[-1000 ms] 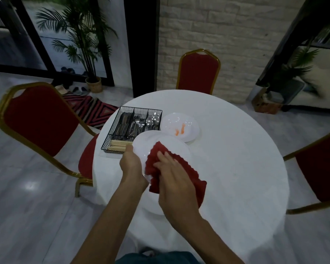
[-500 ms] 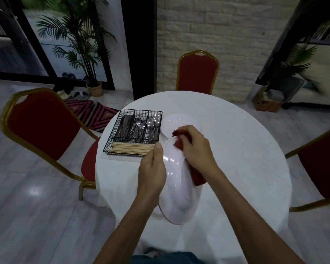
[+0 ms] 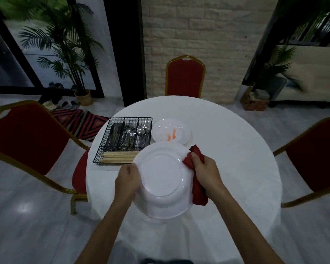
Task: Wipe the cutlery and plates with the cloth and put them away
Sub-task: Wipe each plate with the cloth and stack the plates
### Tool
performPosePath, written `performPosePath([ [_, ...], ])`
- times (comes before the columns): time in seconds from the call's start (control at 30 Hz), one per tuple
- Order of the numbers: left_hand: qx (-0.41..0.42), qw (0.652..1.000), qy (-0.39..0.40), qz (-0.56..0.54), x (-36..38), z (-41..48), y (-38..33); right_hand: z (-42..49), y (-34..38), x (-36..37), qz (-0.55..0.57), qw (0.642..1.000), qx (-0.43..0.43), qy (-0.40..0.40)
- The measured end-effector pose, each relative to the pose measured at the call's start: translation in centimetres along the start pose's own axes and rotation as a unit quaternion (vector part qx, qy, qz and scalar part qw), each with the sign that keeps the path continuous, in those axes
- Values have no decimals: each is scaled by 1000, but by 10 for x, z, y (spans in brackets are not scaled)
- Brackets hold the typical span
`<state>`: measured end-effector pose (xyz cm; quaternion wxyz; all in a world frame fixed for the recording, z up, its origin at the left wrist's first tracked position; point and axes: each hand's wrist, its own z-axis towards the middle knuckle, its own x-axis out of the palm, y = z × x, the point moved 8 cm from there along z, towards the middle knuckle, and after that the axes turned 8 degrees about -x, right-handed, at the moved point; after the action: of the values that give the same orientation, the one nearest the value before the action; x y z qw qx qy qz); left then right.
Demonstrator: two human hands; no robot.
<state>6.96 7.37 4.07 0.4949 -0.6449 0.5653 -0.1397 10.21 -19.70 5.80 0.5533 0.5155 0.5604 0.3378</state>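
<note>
A large white plate (image 3: 163, 181) is held above the near side of the table with its underside turned up toward me. My left hand (image 3: 128, 181) grips its left rim. My right hand (image 3: 205, 170) holds a red cloth (image 3: 197, 189) against the plate's right rim. Behind it, a smaller white plate (image 3: 171, 131) with orange smears lies on the table. A black wire basket (image 3: 125, 139) to the left holds knives, forks and spoons in compartments, with wooden chopsticks (image 3: 119, 157) in its front section.
The round table (image 3: 227, 149) has a white cloth. Red chairs with gold frames stand at the left (image 3: 27, 141), far side (image 3: 185, 77) and right (image 3: 316, 157). A potted palm (image 3: 80, 92) and a patterned rug (image 3: 80, 121) lie beyond.
The plate has been turned over from face-up, through on-edge, to underside up. My right hand and the cloth moved from the plate's face to its right rim.
</note>
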Motion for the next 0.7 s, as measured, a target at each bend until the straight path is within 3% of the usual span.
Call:
performPosePath([
  [0.07, 0, 998, 33, 44, 17, 2, 8, -7, 22, -2, -45, 997, -60, 3],
  [0.2, -18, 994, 108, -5, 36, -9, 3, -32, 65, 7, -118, 972, -201, 4],
  [0.27, -51, 977, 198, -58, 48, -24, -6, -49, 81, 23, -197, 934, -295, 40],
  [0.33, -101, 936, 293, -167, 60, -37, -18, -68, 86, 42, -281, 880, -378, 67],
  [0.43, -136, 901, 335, -240, 58, -34, -26, -88, 82, 55, -316, 841, -427, 102],
  [0.5, -132, 904, 330, -236, 55, -27, -22, -88, 73, 58, -268, 867, -391, 150],
  [0.57, -123, 915, 309, -228, 52, -19, -14, -81, 65, 55, -173, 917, -315, 175],
  [0.7, -138, 893, 327, -277, 54, -28, -8, -60, 72, 25, -73, 966, -242, 60],
])
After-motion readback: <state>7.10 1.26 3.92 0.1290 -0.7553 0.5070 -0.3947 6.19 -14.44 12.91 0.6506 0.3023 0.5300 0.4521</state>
